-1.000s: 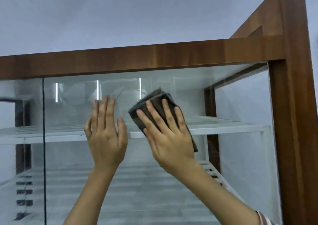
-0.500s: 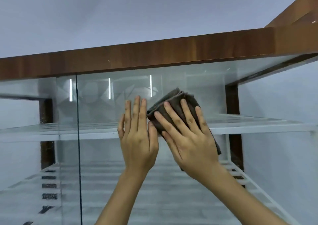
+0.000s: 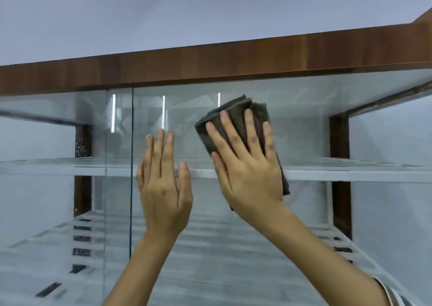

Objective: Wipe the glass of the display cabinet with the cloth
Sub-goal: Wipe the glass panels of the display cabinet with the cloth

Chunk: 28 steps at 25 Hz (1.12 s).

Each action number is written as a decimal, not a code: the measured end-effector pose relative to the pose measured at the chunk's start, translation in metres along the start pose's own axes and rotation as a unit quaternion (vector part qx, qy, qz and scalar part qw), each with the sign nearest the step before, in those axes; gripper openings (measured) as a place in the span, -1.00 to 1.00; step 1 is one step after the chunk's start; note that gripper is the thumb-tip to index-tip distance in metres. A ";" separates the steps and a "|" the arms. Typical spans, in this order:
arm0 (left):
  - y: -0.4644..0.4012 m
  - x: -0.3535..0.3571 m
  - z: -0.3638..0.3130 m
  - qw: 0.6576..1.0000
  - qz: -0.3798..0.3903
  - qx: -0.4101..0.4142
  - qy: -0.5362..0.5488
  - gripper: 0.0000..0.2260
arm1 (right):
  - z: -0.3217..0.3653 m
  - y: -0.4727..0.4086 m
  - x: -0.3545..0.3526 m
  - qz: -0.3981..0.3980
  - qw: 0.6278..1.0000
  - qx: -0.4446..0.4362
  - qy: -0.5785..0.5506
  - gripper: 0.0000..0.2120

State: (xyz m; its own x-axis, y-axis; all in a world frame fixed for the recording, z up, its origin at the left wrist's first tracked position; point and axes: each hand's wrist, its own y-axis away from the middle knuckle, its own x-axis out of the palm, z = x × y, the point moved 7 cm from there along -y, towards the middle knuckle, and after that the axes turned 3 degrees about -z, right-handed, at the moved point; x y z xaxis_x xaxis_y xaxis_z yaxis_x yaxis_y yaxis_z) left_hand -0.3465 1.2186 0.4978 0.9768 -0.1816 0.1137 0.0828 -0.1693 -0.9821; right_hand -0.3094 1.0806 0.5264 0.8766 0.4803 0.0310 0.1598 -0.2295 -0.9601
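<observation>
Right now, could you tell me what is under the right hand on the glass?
A folded dark cloth lies under the right hand, pressed flat against the glass. Its upper end and right edge show; the middle part is covered by the palm and fingers.

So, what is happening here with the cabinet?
A person is wiping the glass of a display cabinet. The right hand presses a folded dark cloth flat against the upper part of the pane, just below the wooden top rail. The left hand lies flat on the glass beside it, fingers straight, holding nothing. White shelves show behind the glass with nothing seen on them.
</observation>
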 end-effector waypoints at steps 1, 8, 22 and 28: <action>-0.004 -0.006 0.011 1.000 -0.002 -0.001 0.000 -0.53 | 0.009 0.018 0.001 0.021 0.999 -0.038 0.000 -0.53; -0.017 -0.027 0.067 0.996 0.033 0.079 -0.041 -0.52 | -0.020 -0.018 -0.004 -0.044 0.973 0.221 0.040 -0.54; -0.013 -0.028 0.077 0.995 0.025 0.095 0.013 -0.52 | 0.043 -0.033 0.017 -0.048 0.969 0.230 0.070 -0.55; 0.009 -0.035 0.082 0.996 0.041 0.071 0.015 -0.55 | 0.139 0.063 0.033 0.041 0.997 0.057 0.031 -0.53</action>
State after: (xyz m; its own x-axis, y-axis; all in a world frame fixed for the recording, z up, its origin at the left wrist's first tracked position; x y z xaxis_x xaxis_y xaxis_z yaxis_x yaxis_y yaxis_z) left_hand -0.3638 1.3024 0.4726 0.9752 -0.2185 0.0345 0.0322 -0.0137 -0.9994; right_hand -0.3334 1.1991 0.4281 0.9115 0.4098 -0.0347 0.0370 -0.1659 -0.9855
